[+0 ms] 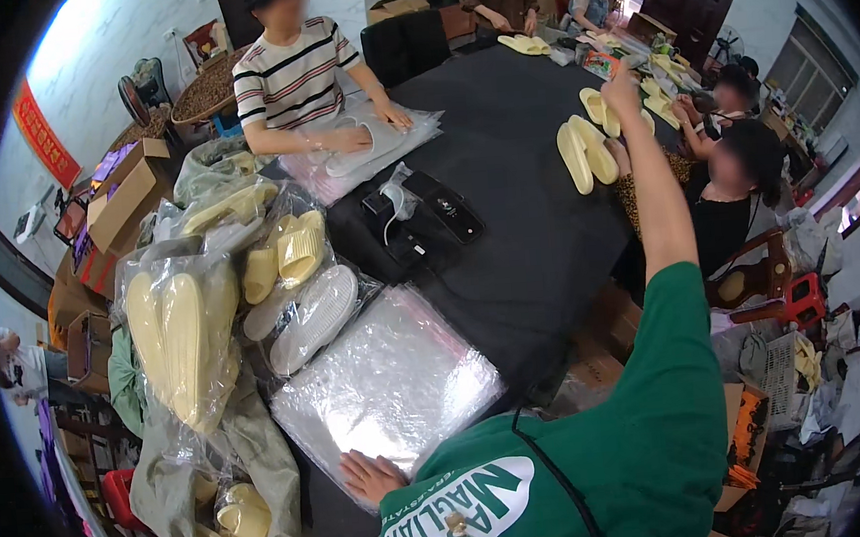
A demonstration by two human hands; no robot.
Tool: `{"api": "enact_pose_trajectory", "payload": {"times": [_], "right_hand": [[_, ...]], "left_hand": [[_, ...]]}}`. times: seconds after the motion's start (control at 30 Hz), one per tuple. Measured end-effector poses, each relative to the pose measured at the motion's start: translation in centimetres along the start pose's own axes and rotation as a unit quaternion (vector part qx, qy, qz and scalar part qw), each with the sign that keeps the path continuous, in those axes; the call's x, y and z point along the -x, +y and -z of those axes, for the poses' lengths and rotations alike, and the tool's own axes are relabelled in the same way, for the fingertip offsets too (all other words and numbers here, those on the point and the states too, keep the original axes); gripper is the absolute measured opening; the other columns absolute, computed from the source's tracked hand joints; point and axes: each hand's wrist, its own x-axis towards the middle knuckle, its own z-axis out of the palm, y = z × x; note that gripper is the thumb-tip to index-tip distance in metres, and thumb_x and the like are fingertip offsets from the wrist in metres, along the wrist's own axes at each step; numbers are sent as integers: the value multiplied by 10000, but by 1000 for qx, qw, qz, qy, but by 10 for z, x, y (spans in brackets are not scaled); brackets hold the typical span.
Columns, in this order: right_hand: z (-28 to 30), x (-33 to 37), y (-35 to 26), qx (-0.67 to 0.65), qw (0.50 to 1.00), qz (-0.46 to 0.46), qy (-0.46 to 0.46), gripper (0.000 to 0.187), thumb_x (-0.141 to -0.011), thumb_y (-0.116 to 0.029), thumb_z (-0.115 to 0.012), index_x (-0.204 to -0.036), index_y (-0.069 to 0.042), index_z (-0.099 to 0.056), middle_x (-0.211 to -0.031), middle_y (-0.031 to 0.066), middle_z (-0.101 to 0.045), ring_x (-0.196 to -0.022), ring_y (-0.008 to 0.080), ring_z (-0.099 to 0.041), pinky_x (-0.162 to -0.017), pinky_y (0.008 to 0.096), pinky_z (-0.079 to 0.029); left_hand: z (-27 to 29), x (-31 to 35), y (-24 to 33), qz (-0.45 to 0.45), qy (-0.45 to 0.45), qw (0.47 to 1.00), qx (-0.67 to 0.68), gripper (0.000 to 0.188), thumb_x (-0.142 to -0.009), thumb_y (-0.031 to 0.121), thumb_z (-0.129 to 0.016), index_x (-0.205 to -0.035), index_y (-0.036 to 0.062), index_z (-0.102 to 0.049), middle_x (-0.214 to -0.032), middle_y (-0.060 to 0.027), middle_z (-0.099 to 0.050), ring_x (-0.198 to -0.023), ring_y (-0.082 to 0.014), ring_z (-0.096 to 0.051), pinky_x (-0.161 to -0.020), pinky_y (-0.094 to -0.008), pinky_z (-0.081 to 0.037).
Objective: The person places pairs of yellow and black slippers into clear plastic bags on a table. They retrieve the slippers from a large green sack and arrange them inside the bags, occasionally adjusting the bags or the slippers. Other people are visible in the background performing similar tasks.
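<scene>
My left hand lies with its fingers spread on the near edge of a stack of clear plastic bags. Stretched far across the black table, my right hand is beside a pair of pale yellow slippers; its fingers are too small and turned away to make out. Another yellow pair sits just nearer, below it. To the left of the bag stack, yellow slippers in clear bags are piled up, along with a bagged grey-white pair.
A black phone and a charger with a white cable rest mid-table. Across from me, a person in a striped shirt has both hands on plastic bags. Other people sit along the right side. Cardboard boxes stand at left.
</scene>
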Motion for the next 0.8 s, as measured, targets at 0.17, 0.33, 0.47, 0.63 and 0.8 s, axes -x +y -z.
{"api": "enact_pose_trajectory", "payload": {"times": [0.17, 0.33, 0.47, 0.63, 0.8], "right_hand": [[17, -68, 13, 76, 997, -12, 26, 760, -808, -250, -571, -1440, -113, -172, -1066, 269, -597, -1019, 403, -581, -841, 477, -458], [17, -71, -3, 90, 994, -44, -38, 708, -804, -238, -577, -1427, -203, -243, -1221, 230, -550, -1126, 396, -535, -919, 470, -434], [10, -89, 21, 62, 995, -42, -69, 745, -767, -231, -623, -1417, -191, -262, -1195, 234, -566, -1132, 390, -532, -939, 465, -421], [-5, -100, 27, 85, 993, -55, -68, 734, -754, -287, -615, -1386, -81, -304, -1286, 236, -494, -1182, 406, -482, -962, 467, -403], [-1, -71, -8, 163, 982, 9, -100, 707, -766, -326, -595, -1378, -85, -335, -1282, 230, -500, -1169, 392, -497, -952, 465, -412]], "left_hand": [[-1, -2, 0, 6, -1, 1000, 6, 595, -949, 424, -305, -1431, 74, -285, -1492, -133, -251, -1390, -307, -191, -1090, -542, -138], [-3, 3, -5, 6, 39, 999, 0, 573, -934, 398, -351, -1401, 66, -346, -1463, -140, -313, -1371, -312, -247, -1085, -539, -163], [1, -1, 2, 0, 38, 999, 22, 579, -922, 385, -382, -1402, 64, -344, -1465, -137, -310, -1374, -306, -242, -1090, -537, -146], [2, -3, 3, -1, 20, 999, 26, 583, -921, 381, -386, -1409, 68, -332, -1475, -128, -295, -1380, -297, -229, -1089, -536, -146], [5, 1, 0, 15, 18, 1000, 20, 581, -921, 378, -383, -1412, 71, -330, -1477, -126, -291, -1384, -292, -221, -1089, -532, -147]]}}
